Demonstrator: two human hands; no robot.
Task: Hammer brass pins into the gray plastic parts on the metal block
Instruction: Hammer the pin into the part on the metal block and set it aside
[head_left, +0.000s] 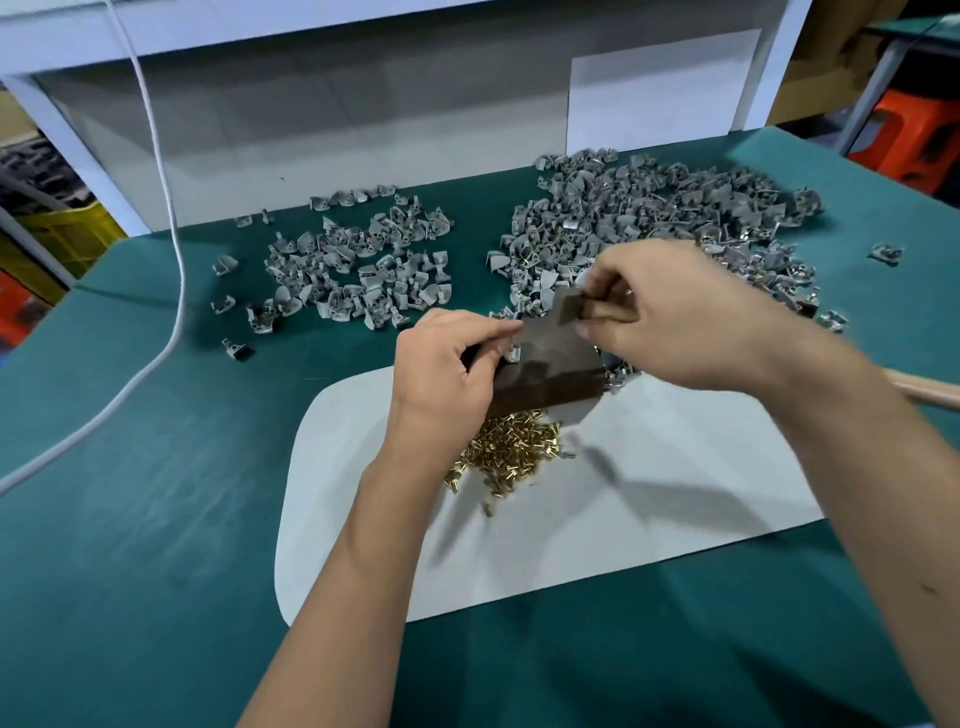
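On the table (130, 519), green cover, centre: white mat (597, 545) w/ work going on at its far edge.
Metal block: dark metal block (550, 374) sits on far edge of mat, between both hands; motion blur, details soft.
Left hand: left hand (441, 364) at block's left side, fingers curled round its left end, thumb tip on the top edge; gripping it.
Right hand: right hand (670, 317) above block's right top, fingers clenched on a hammer (571, 309); gray head pokes out left of the thumb, wooden handle end (930, 392) shows past the forearm at right.
Hammer head: just over the block's top, touching or not – can't tell (blur).
Brass pins: loose heap of brass pins (506, 449) on mat, just in front of block, near left wrist.
Gray parts, right: big pile of gray plastic parts (649, 218) behind right hand, a few spilling beside block's right end.
Gray parts, left: smaller pile (358, 260) far left of centre, well apart from block; strays round it.
Part on block: small gray bit at block's top left by left thumb – can't tell if seated.
Cord: white cord (171, 234) hangs down at left, runs across table to left edge.
Behind: white panel (311, 130) at table's back edge.
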